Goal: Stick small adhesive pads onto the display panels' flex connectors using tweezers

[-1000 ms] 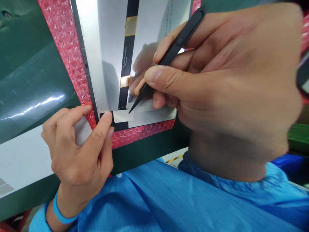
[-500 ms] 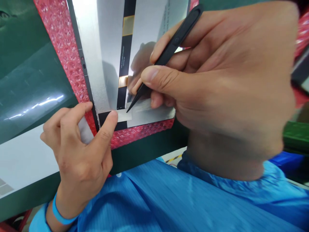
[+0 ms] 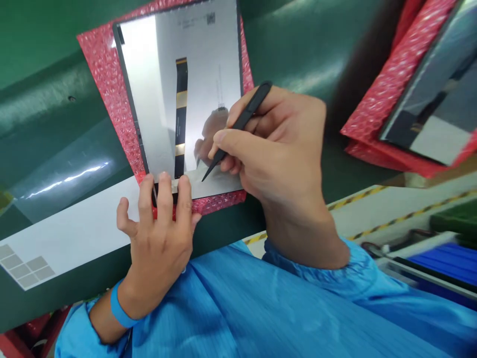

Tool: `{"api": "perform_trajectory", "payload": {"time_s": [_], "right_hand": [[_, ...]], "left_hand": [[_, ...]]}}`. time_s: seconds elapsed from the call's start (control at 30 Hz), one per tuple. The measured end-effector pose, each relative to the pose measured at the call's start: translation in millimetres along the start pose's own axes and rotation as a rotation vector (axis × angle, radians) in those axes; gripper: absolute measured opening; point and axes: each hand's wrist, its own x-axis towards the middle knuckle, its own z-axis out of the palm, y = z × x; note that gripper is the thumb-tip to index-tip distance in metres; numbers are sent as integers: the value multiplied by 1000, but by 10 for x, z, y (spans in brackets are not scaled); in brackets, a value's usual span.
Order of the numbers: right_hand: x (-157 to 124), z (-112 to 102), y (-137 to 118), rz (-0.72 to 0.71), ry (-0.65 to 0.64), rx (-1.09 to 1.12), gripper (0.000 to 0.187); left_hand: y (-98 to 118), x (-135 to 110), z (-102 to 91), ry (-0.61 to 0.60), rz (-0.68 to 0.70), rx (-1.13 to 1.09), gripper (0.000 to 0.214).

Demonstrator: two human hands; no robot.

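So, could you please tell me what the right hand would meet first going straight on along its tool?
Probably the panel, as the tool in the right hand slants down towards it; depth is unclear, so its tip may already touch.

Left hand rests on the silver panel's near left corner — bubble wrap beneath, along the table's near edge. Right hand grips a black pointed tool, tip near the panel's near edge.
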Motion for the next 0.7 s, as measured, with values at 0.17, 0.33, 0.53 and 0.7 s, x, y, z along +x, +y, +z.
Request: {"api": "perform_trajectory", "payload": {"time_s": [0.17, 0.33, 0.53, 0.7], "right_hand": [[17, 31, 46, 33, 20, 22, 16], [81, 104, 70, 136, -25, 35, 16], [122, 162, 100, 130, 6, 138, 17], [80, 171, 142, 127, 45, 247, 23]], "left_hand": [[-19, -40, -33, -68, -21, 30, 57], [-214, -150, -113, -10, -90, 163, 45], [-355, 186, -240, 51, -511, -382, 59], [-292, 685, -298, -18, -717, -561, 54]]}}
